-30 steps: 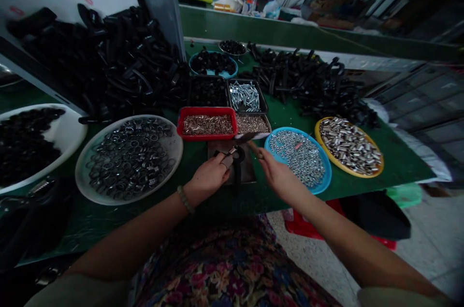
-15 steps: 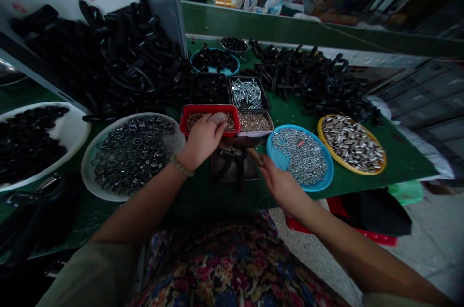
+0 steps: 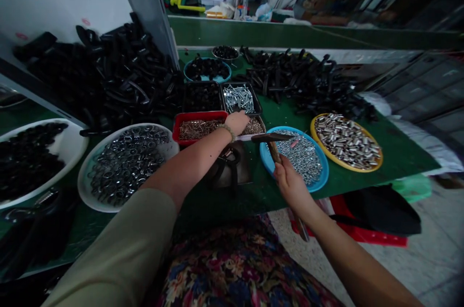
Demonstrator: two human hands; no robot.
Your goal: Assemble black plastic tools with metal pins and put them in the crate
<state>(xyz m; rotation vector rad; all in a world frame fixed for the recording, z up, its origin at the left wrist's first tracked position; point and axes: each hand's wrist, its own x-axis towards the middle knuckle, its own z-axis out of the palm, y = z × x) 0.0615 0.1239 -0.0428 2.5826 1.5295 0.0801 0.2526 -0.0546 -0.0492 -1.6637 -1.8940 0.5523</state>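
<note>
My left hand (image 3: 237,121) reaches forward over the small tray of tiny brownish parts (image 3: 255,126), fingers curled down into it; what they hold is hidden. My right hand (image 3: 292,186) is closed round the wooden handle of a small hammer (image 3: 270,138), whose metal head lies across the rim of the blue plate of small silver parts (image 3: 302,157). A black part (image 3: 226,169) lies on the dark metal block (image 3: 242,171) between my arms. The red tray of copper-coloured pieces (image 3: 197,128) sits just left of my left wrist.
A white dish of dark rings (image 3: 125,162) stands at the left, a yellow plate of silver cylinders (image 3: 346,141) at the right. Trays of screws (image 3: 238,98) and black parts (image 3: 201,96) lie behind, with heaps of black handles (image 3: 108,75) beyond. A person stands far back.
My left hand went from the black part to the red tray, then right to the brownish-parts tray. My right hand drew back and the hammer now lies over the blue plate.
</note>
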